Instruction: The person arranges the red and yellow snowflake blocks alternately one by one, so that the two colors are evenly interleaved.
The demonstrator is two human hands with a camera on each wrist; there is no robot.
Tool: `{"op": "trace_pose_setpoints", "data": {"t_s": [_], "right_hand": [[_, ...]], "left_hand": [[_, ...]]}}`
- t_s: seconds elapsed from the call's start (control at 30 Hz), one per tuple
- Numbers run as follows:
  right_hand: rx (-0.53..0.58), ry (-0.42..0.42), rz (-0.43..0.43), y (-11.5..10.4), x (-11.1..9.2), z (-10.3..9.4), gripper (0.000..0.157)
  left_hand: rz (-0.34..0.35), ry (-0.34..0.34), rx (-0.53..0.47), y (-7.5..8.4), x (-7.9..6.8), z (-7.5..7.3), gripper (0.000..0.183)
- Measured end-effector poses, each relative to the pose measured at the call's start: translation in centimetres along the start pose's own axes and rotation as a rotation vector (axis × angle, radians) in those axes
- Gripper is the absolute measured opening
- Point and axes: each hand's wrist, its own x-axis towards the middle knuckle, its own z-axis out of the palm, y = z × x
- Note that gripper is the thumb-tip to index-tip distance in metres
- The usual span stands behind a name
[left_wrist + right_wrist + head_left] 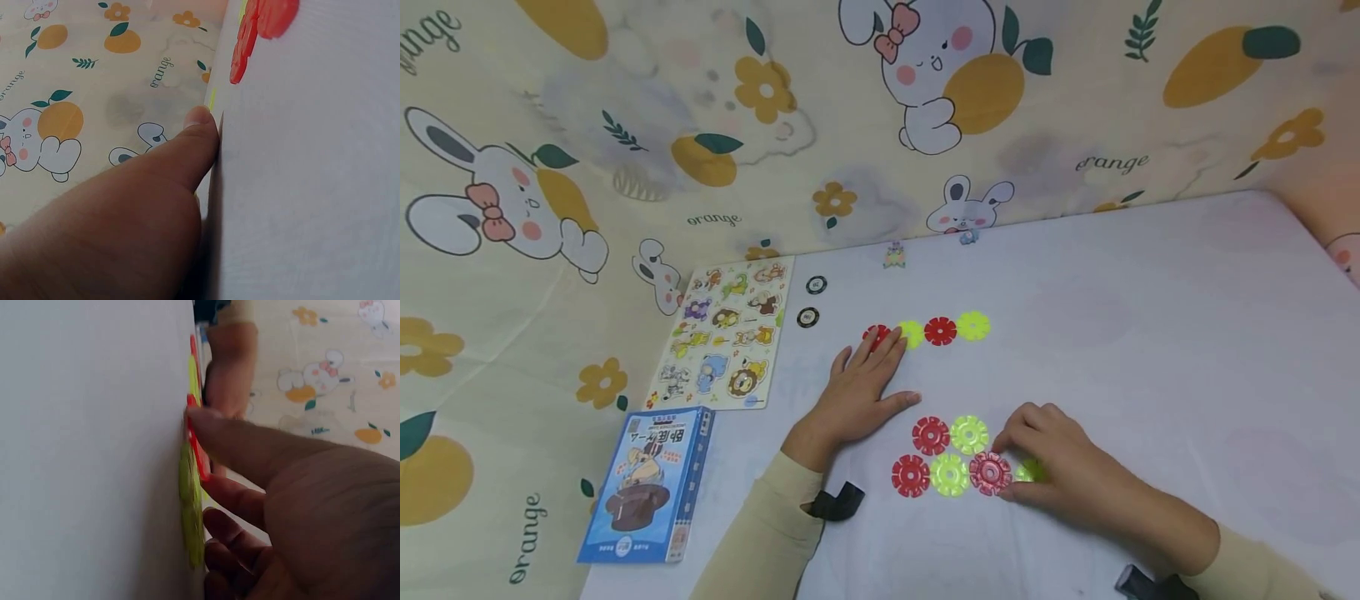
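My left hand [863, 396] rests on the white table with its fingers straight. Its fingertips touch a red notched disc [874, 333] at the left end of the far row. That row continues with a yellow-green disc [912, 335], another red disc [940, 331] and a yellow-green one [973, 326]. Nearer me, my right hand [1060, 462] pinches a red flower-shaped disc [990, 473] between thumb and index finger, seen edge-on in the right wrist view. Left of it lie red [911, 476] and yellow-green discs [950, 475]; a yellow-green disc [1030, 471] is partly hidden under the right hand.
On the left lie a blue game box [643, 487] and an animal sticker sheet [722, 333]. Two black round chips [808, 317] sit beside the sheet. Small figures [894, 255] stand near the patterned cloth [865, 125] at the back.
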Motion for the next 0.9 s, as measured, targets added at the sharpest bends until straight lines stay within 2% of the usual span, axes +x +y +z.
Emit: {"op": "trace_pose_setpoints", "data": {"t_s": [0.07, 0.13, 0.27, 0.37, 0.53, 0.77, 0.9], "right_hand": [[0.017, 0.013, -0.002, -0.2, 0.0, 0.2, 0.045], [0.080, 0.010, -0.005, -0.3, 0.1, 0.1, 0.040], [0.353, -0.039, 0.041, 0.1, 0.5, -0.5, 0.021], [0.511, -0.009, 0.129, 1.3, 1.1, -1.0, 0.011], [0.504, 0.139, 0.273, 4.4, 3.1, -2.2, 0.018], [0.527, 0.241, 0.463, 8.0, 6.6, -4.3, 0.027], [0.526, 0.281, 0.495, 8.6, 7.5, -4.7, 0.034]], "left_hand": [[0.001, -0.003, -0.001, 0.0, 0.0, 0.0, 0.086], [0.002, -0.005, -0.002, 0.0, 0.0, 0.1, 0.086], [0.004, -0.004, -0.002, -0.1, 0.0, 0.1, 0.086], [0.005, 0.001, 0.000, -0.1, 0.0, 0.1, 0.085], [0.004, 0.011, 0.005, -0.3, 0.0, 0.2, 0.085], [0.003, 0.011, -0.004, -0.2, 0.0, 0.2, 0.085], [0.002, 0.008, -0.014, -0.1, 0.0, 0.1, 0.085]]}}
